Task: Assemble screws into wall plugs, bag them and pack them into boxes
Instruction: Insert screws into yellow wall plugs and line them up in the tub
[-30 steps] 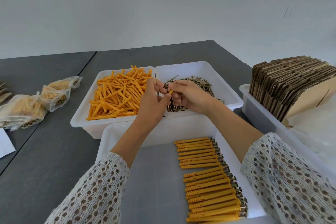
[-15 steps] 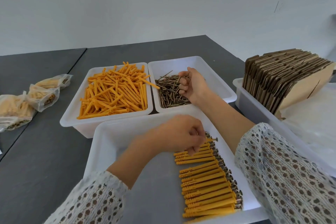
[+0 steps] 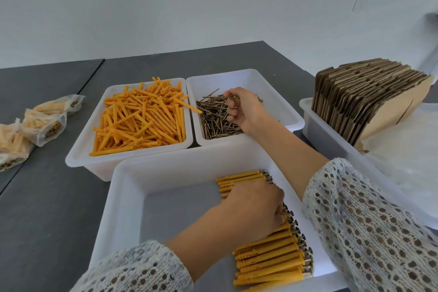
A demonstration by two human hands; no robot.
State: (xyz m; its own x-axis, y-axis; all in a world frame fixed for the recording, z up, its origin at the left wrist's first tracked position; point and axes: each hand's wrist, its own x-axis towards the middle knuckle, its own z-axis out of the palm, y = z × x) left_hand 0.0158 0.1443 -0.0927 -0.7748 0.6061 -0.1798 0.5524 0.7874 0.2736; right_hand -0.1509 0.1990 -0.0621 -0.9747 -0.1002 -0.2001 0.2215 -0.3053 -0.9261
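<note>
Front tray [image 3: 128, 197]: assembled plugs [image 3: 267, 258] rowed along its right side, one newly added; left hand [image 3: 254, 211] now curled atop them, grasp unclear. Behind the tray, right hand [image 3: 241, 108] already pinches another screw from screws [image 3: 213, 121]; next assembly begins.

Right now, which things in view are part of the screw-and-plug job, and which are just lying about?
Part of the job:
- loose orange wall plugs
- screws, right hand over them
- assembled plugs, left hand on the row
- front tray
- filled bags
- flat cardboard boxes

Lying about:
- clear plastic sheeting, right edge
</note>
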